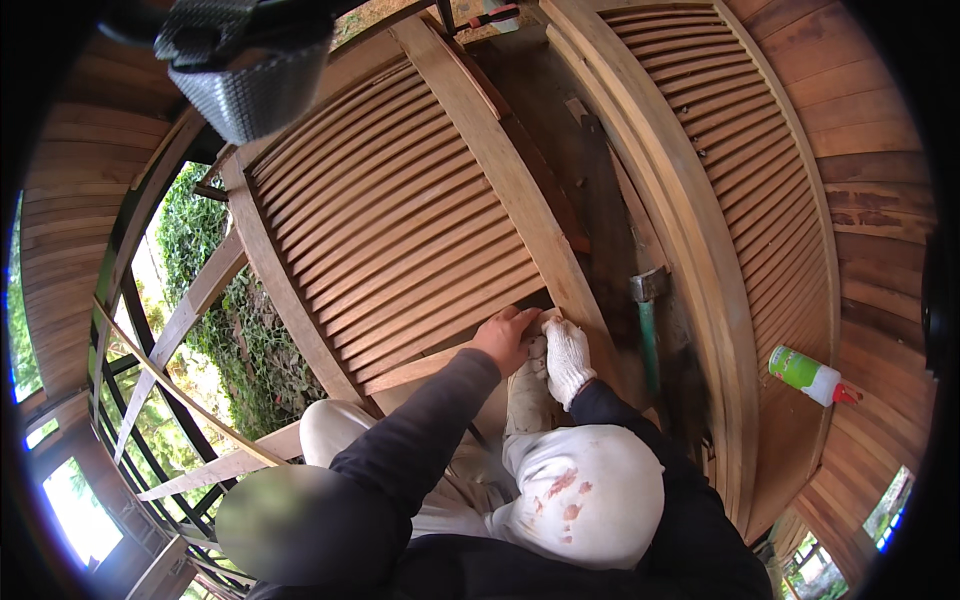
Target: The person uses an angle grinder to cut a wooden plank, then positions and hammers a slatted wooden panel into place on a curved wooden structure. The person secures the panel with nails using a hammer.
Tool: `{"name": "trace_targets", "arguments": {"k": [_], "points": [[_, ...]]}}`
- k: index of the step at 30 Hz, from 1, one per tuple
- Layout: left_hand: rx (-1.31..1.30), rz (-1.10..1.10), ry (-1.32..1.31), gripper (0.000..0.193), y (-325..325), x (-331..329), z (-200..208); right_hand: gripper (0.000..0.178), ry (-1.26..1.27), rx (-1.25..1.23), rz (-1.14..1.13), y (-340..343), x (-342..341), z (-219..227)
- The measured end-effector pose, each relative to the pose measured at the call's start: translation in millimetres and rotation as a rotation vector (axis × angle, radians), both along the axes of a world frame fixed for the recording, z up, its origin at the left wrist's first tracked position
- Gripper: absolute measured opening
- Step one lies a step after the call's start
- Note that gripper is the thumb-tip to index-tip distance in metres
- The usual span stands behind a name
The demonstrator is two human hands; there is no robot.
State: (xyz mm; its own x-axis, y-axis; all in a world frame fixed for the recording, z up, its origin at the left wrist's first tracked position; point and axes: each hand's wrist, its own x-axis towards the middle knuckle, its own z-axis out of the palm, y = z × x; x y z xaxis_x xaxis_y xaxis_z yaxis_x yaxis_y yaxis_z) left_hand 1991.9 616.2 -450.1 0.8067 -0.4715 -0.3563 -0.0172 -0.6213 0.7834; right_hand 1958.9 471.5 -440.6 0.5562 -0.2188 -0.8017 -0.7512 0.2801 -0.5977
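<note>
My left hand (505,338), bare, has its fingers bent together at the lower corner of a slatted wooden panel (400,200). Close beside it is my right hand (566,360), in a white knit glove, with its fingers pinched near the inner edge of the panel's right frame rail (490,160). Whatever sits between the fingertips of either hand is too small and covered to make out. A dark gap (537,299) shows under the lowest slats, just beyond the fingers. To the right of my hands lies a hammer (648,310) with a green handle.
A second slatted panel (735,130) stands at the right behind a thick wooden rail. On it lies a green and white squeeze bottle (805,375) with a red cap. A red-handled tool (492,17) is at the far edge. Crossed wooden strips (190,310) rise on the left.
</note>
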Motion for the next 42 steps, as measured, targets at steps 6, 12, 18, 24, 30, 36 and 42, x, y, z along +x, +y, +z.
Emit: {"name": "trace_targets", "arguments": {"k": [6,12,18,24,30,36,42], "points": [[0.131,-0.022,0.175,0.060,-15.5,26.0,5.4,0.043,-0.024,0.003,-0.044,4.1,-3.6,11.7],[0.320,0.032,0.334,0.070,-29.6,39.4,25.4,0.042,-0.004,0.129,-0.047,-8.1,-11.5,-6.3],[0.318,0.038,0.381,0.072,-29.5,40.7,17.8,0.029,0.011,0.128,-0.112,-2.6,-4.2,1.7],[0.311,0.049,0.449,0.072,-25.0,42.5,10.3,0.029,0.076,0.117,-0.094,0.8,7.1,17.2],[0.320,0.104,0.400,0.067,-29.5,37.1,19.1,0.032,-0.025,0.056,-0.118,5.4,1.9,4.8],[0.258,0.193,0.293,0.043,-24.7,13.9,14.4,0.031,-0.194,0.001,-0.060,6.5,-12.7,-26.4],[-0.050,0.325,-0.431,0.025,-15.3,-28.9,19.8,0.028,-0.344,-0.121,0.046,-8.9,-16.8,-42.1]]}}
